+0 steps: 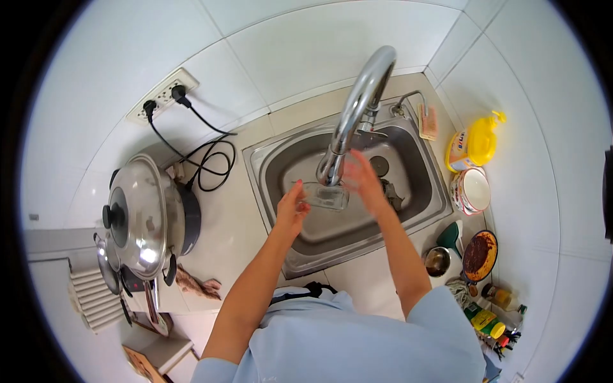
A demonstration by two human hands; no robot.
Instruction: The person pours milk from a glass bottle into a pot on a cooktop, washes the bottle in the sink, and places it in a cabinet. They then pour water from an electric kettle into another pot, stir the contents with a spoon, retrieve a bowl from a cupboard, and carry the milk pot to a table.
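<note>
Over the sink [306, 239], my left hand [292, 209] grips the left end of a clear, rectangular see-through container [331, 197], which may be glass or plastic. The container lies sideways beneath the spout of the chrome faucet [364, 96]. My right hand [363, 182] is beside the container's right end, just right of the spout. Its fingers are smeared by motion, so their grip does not show. A dark, crumpled thing [391, 195] rests in the basin near the round drain [378, 166].
Right of the sink stand a yellow pump bottle [472, 145], stacked bowls [474, 190], a small metal bowl [437, 261] and a dark-crusted pan [480, 255]. A sponge [428, 122] lies behind. On the left are a large lidded pot [142, 217], black cords [214, 159] and a cloth [196, 283].
</note>
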